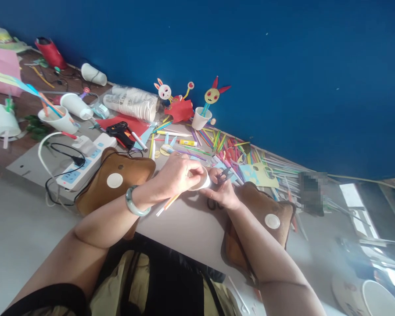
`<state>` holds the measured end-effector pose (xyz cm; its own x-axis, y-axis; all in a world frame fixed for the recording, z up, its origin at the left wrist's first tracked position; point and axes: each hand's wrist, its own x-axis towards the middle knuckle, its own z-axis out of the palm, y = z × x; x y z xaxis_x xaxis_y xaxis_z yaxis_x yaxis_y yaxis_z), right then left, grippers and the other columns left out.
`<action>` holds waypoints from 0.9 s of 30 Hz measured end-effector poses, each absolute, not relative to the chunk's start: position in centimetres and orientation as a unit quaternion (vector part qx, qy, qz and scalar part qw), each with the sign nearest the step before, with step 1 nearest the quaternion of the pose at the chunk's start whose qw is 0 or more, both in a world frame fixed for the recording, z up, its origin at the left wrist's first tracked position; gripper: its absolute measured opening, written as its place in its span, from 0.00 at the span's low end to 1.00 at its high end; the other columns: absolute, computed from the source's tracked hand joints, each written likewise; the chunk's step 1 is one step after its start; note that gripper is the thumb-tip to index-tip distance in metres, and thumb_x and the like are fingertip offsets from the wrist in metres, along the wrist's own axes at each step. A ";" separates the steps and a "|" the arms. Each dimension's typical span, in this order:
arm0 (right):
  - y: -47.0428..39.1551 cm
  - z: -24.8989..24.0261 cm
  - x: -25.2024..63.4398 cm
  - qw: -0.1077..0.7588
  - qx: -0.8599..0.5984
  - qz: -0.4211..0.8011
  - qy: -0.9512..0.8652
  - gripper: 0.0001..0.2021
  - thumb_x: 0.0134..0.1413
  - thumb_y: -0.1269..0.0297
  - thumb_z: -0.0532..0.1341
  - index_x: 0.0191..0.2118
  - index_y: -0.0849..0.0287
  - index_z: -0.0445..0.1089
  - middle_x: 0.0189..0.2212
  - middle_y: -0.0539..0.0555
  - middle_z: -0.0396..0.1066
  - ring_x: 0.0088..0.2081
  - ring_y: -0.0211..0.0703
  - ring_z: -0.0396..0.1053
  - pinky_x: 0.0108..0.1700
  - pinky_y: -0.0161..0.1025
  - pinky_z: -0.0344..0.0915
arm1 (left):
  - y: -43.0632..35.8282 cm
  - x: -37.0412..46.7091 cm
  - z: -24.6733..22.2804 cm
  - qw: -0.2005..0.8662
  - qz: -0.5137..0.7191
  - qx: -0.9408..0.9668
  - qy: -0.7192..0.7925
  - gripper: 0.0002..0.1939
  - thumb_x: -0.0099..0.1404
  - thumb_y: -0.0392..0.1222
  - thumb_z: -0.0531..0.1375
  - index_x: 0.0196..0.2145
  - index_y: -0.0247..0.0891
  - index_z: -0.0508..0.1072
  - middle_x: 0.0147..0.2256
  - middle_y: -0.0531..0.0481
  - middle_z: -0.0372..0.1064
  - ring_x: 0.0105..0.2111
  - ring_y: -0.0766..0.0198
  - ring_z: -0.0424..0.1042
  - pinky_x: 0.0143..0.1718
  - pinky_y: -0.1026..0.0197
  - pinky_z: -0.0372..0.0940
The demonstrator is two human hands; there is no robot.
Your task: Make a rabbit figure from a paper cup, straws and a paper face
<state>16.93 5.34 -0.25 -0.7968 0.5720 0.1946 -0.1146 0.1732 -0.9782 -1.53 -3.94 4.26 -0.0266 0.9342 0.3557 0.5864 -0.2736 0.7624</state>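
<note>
A white paper cup (202, 181) lies tilted between my two hands over the middle of the table. My left hand (177, 173) has its fingers closed on the cup's left side, at the rim. Below that hand, thin orange and white sticks (167, 205) slant down to the left. My right hand (222, 188) is wrapped round the cup's other end and also has dark scissors (224, 174) between its fingers. The inside of the cup is mostly hidden by my left fingers.
Two brown cushions (131, 169) lie under my forearms. Beyond are a glue gun (120, 134), a power strip (85, 164), stacked cups (131, 103), a glue stick (188, 142), a rabbit-faced figure in a cup (202, 119) and scattered coloured sticks (220, 142). A blue wall (250, 66) stands behind.
</note>
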 end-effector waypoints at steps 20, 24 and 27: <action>4.6 -0.2 16.9 0.287 -0.205 0.568 -0.744 0.28 0.43 0.53 0.75 0.27 0.53 0.51 0.30 0.49 0.65 0.29 0.38 0.58 0.30 0.38 0.58 | -3.7 -0.8 3.8 0.152 0.461 0.662 0.571 0.11 0.58 0.29 0.62 0.27 0.39 0.63 0.25 0.56 0.70 0.27 0.68 0.69 0.35 0.62 0.62; 4.7 -0.3 16.9 0.294 -0.191 0.557 -0.753 0.28 0.45 0.54 0.74 0.27 0.53 0.50 0.35 0.53 0.70 0.32 0.41 0.62 0.32 0.39 0.58 | -3.7 -0.9 3.2 0.125 0.477 0.672 0.552 0.11 0.60 0.30 0.62 0.28 0.40 0.62 0.26 0.57 0.68 0.27 0.68 0.66 0.36 0.61 0.60; 4.8 -0.4 16.9 0.295 -0.168 0.576 -0.744 0.26 0.48 0.55 0.72 0.28 0.53 0.49 0.36 0.54 0.70 0.33 0.41 0.63 0.33 0.40 0.58 | -3.7 -1.2 2.9 0.123 0.472 0.670 0.560 0.11 0.60 0.31 0.61 0.28 0.40 0.61 0.26 0.57 0.67 0.27 0.67 0.65 0.34 0.62 0.60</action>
<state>16.94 4.80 -0.40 -0.7691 0.5903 0.2451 -0.0890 0.2807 -0.9556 -1.19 -3.70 2.90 -0.0724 0.8664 0.4940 0.6343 -0.3422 0.6932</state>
